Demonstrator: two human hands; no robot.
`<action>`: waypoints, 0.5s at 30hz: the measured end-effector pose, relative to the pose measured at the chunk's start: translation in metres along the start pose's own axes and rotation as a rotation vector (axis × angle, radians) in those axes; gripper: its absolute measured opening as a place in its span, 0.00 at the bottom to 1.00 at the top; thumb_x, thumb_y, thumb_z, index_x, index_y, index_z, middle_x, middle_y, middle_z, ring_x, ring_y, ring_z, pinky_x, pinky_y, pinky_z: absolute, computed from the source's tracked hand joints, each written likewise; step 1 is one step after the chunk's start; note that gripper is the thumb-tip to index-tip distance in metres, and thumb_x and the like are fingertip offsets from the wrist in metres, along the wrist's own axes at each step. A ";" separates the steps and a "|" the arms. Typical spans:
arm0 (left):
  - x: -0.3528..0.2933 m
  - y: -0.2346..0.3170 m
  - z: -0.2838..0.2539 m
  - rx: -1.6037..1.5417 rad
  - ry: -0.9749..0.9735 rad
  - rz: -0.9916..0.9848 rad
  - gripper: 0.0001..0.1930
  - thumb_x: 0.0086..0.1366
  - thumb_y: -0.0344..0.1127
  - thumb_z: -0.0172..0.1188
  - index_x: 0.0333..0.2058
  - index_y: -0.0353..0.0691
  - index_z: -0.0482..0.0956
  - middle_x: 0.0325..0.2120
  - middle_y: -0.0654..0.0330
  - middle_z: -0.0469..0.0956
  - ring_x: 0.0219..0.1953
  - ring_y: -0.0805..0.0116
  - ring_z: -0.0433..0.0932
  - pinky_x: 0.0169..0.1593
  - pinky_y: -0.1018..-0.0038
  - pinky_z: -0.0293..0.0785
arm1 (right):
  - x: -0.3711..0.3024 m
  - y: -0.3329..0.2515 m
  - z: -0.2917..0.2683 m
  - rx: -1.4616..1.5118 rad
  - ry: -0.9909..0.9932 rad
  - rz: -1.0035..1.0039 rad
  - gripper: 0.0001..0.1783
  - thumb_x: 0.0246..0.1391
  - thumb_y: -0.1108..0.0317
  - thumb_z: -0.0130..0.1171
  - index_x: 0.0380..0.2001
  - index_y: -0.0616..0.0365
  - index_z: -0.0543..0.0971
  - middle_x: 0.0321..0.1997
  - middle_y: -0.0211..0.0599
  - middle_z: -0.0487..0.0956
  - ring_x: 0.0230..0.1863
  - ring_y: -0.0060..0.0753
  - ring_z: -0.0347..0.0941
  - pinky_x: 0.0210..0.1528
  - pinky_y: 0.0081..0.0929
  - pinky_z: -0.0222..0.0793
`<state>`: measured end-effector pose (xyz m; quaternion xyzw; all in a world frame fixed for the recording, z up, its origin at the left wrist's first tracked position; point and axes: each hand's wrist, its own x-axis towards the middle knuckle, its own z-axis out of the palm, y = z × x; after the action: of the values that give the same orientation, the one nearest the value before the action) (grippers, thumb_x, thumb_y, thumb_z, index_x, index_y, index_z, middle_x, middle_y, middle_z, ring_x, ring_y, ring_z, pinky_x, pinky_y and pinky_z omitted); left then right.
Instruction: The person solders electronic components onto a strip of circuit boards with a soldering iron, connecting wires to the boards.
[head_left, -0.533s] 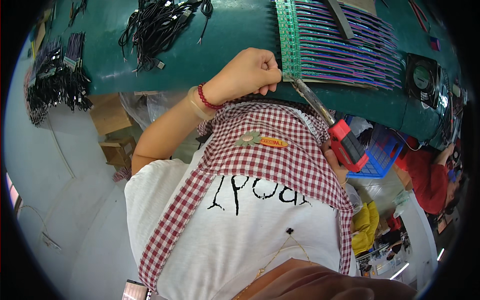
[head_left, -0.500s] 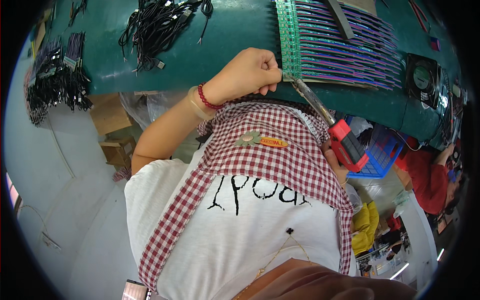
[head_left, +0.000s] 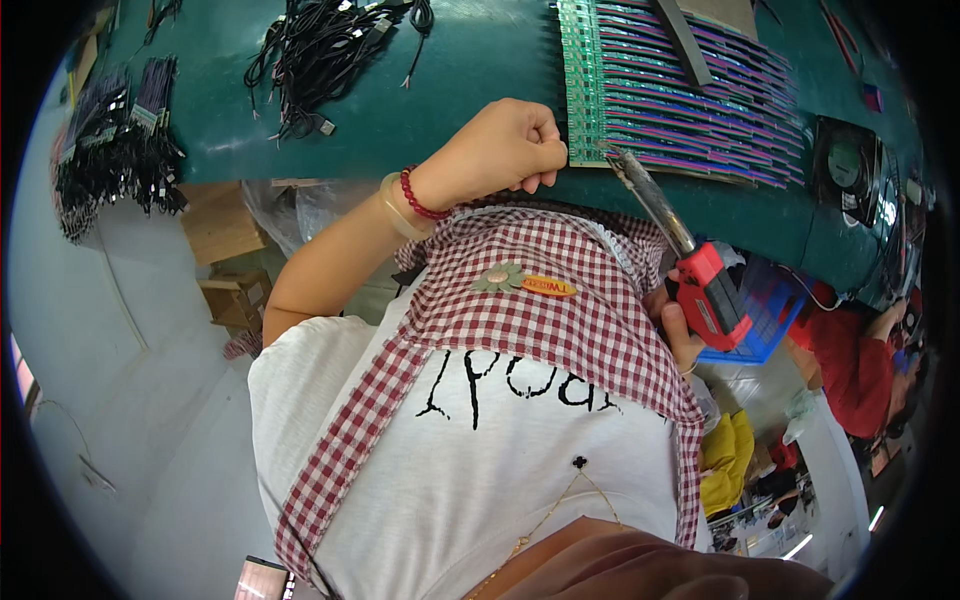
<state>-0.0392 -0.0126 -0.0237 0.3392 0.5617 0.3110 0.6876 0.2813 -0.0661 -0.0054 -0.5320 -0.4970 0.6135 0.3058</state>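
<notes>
My left hand is closed in a pinch at the left edge of the green circuit boards. Whatever lies between its fingertips is too small or hidden to make out. Rows of coloured wires run off to the right from the boards. In my right hand, partly behind the apron, is a soldering iron with a red and black handle. Its metal tip points up and left, over the near edge of the boards, a little to the right of my left fingertips.
A flat dark bar lies across the wires. Black USB cables are heaped at the back left of the green table; more wired bundles hang over its left end. A black fan stands right, above a blue basket. Someone in red sits lower right.
The soldering iron has shifted to the right, so its tip is farther from my left fingertips. My right hand moved with it. My left hand has barely moved.
</notes>
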 end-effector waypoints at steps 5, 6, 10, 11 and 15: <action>-0.001 -0.001 0.007 0.006 0.007 0.031 0.07 0.57 0.31 0.54 0.23 0.36 0.68 0.15 0.62 0.74 0.14 0.82 0.68 0.16 0.86 0.61 | 0.023 -0.013 0.015 0.256 -0.085 -0.184 0.27 0.50 0.61 0.58 0.49 0.67 0.66 0.18 0.34 0.69 0.17 0.24 0.62 0.22 0.20 0.59; -0.003 -0.002 0.007 -0.002 0.006 0.023 0.07 0.57 0.31 0.54 0.23 0.36 0.70 0.15 0.63 0.74 0.14 0.82 0.68 0.17 0.86 0.62 | 0.025 -0.015 0.017 0.249 -0.035 -0.181 0.27 0.50 0.59 0.58 0.46 0.67 0.66 0.15 0.33 0.68 0.14 0.24 0.61 0.21 0.21 0.60; -0.011 0.008 -0.002 0.130 0.025 0.058 0.07 0.56 0.32 0.54 0.24 0.34 0.72 0.15 0.63 0.74 0.14 0.82 0.69 0.17 0.85 0.63 | 0.040 -0.024 0.020 0.300 -0.025 -0.252 0.24 0.52 0.58 0.56 0.42 0.67 0.64 0.13 0.32 0.66 0.12 0.21 0.59 0.17 0.19 0.59; -0.011 0.010 -0.012 0.253 0.127 0.163 0.05 0.57 0.31 0.53 0.26 0.36 0.73 0.17 0.63 0.75 0.16 0.80 0.71 0.18 0.83 0.65 | 0.044 -0.026 0.021 0.303 -0.032 -0.264 0.24 0.52 0.58 0.56 0.42 0.67 0.64 0.13 0.32 0.66 0.12 0.21 0.59 0.17 0.19 0.59; -0.006 0.031 -0.072 1.337 0.712 0.584 0.08 0.55 0.27 0.53 0.34 0.45 0.75 0.34 0.61 0.76 0.38 0.66 0.75 0.37 0.72 0.71 | 0.052 -0.033 0.023 0.329 0.007 -0.289 0.23 0.52 0.59 0.55 0.43 0.68 0.65 0.13 0.32 0.66 0.11 0.21 0.59 0.16 0.18 0.59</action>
<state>-0.1124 0.0084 -0.0050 0.6920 0.7025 0.1659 0.0106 0.2414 -0.0151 0.0058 -0.4001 -0.4604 0.6343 0.4750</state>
